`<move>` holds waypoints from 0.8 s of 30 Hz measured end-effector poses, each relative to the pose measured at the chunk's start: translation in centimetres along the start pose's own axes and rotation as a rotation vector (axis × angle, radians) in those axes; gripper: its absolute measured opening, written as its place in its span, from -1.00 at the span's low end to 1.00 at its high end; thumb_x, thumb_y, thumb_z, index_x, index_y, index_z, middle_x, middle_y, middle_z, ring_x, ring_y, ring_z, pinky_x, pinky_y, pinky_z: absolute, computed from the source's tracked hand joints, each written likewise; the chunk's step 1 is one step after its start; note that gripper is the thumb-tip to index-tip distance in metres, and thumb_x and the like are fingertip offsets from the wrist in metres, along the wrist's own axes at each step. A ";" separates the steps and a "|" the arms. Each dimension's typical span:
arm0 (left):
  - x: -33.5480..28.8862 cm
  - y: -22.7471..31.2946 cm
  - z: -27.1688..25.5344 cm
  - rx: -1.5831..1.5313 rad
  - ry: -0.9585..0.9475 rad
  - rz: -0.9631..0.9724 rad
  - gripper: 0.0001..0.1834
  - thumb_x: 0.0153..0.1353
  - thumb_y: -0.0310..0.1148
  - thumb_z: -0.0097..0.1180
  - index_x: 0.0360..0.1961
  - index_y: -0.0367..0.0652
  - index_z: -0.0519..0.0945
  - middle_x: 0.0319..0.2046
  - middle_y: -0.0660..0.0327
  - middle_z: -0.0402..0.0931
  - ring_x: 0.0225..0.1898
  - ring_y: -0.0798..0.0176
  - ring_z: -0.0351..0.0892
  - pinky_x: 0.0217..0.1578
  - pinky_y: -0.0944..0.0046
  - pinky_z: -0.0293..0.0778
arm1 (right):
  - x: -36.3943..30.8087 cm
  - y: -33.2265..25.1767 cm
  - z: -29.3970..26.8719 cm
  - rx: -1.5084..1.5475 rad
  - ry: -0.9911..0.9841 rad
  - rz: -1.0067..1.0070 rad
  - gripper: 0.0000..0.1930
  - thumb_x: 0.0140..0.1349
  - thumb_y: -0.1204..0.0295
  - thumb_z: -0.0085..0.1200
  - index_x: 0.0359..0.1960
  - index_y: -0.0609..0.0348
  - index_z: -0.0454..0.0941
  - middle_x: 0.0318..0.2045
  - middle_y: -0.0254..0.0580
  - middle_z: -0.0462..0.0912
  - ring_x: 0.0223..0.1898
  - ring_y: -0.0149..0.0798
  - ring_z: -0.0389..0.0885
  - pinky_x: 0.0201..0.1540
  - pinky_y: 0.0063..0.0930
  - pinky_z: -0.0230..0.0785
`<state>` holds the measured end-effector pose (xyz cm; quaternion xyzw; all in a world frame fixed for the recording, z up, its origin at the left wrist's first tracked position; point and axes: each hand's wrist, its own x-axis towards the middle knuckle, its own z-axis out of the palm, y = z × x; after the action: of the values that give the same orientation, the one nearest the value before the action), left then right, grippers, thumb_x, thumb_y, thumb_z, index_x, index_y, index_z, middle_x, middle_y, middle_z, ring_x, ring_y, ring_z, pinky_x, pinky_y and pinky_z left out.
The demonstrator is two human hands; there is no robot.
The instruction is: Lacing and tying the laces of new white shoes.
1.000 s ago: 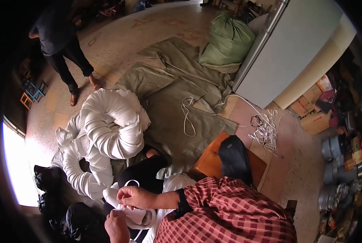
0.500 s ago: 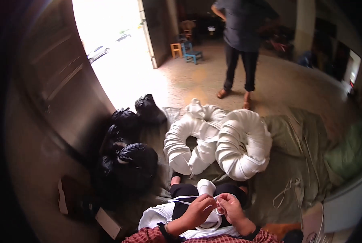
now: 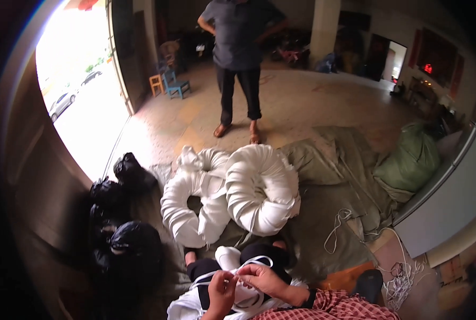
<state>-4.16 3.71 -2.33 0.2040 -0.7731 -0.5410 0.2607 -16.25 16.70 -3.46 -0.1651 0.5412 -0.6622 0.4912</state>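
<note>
A thin white strap (image 3: 248, 262) was pinched between the fingers of both hands, the left hand (image 3: 222, 290) and right hand (image 3: 262, 277) closed on it together above a white bundle (image 3: 238, 298) in the lap. Two white ring-shaped cushions (image 3: 262, 189) lay just ahead on a green tarpaulin (image 3: 323, 213); a standing person (image 3: 240, 64) was seen beyond.

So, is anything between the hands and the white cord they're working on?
Nothing visible. Both the left hand and right hand already pinch the white cord over the white bundle in the lap; the white rings lie beyond, clear of them.
</note>
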 end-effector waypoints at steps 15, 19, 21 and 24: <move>-1.4 -2.1 -0.9 -0.375 -0.046 -0.330 -0.91 0.28 -0.47 0.30 -0.29 -0.30 0.69 -0.44 0.29 0.62 -0.41 0.46 0.56 -0.36 0.46 0.44 | -0.9 -1.0 1.3 -0.175 -0.059 -0.137 -0.50 0.34 0.61 0.08 0.31 0.28 0.28 -0.29 -0.32 0.63 -0.30 -0.53 0.58 -0.16 -0.60 0.46; -1.0 0.1 -0.7 -0.293 -0.049 -0.320 -0.88 0.29 -0.43 0.31 -0.30 -0.29 0.68 -0.45 0.32 0.58 -0.41 0.48 0.50 -0.38 0.45 0.40 | -0.3 -1.0 1.1 -0.244 -0.036 -0.151 -0.55 0.38 0.58 0.10 0.26 0.28 0.30 -0.36 -0.41 0.62 -0.30 -0.56 0.59 -0.15 -0.62 0.47; -0.8 0.5 -0.9 -0.308 -0.036 -0.276 -0.87 0.31 -0.42 0.29 -0.32 -0.27 0.68 -0.44 0.38 0.55 -0.42 0.53 0.45 -0.39 0.48 0.36 | -0.4 -2.1 1.8 -0.183 -0.006 -0.134 -0.54 0.33 0.59 0.15 0.24 0.24 0.33 -0.41 -0.43 0.63 -0.35 -0.59 0.58 -0.26 -0.64 0.44; -0.6 0.8 -0.9 -0.325 -0.055 -0.297 -0.89 0.33 -0.43 0.28 -0.24 -0.26 0.69 -0.39 0.36 0.57 -0.38 0.54 0.46 -0.35 0.49 0.36 | -0.5 -2.8 1.8 -0.168 -0.016 -0.148 -0.52 0.32 0.61 0.19 0.24 0.27 0.32 -0.32 -0.36 0.67 -0.33 -0.56 0.60 -0.22 -0.63 0.48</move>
<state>-3.12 3.65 -1.43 0.2563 -0.6442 -0.6961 0.1866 -15.96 15.92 -0.17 -0.2507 0.5772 -0.6476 0.4296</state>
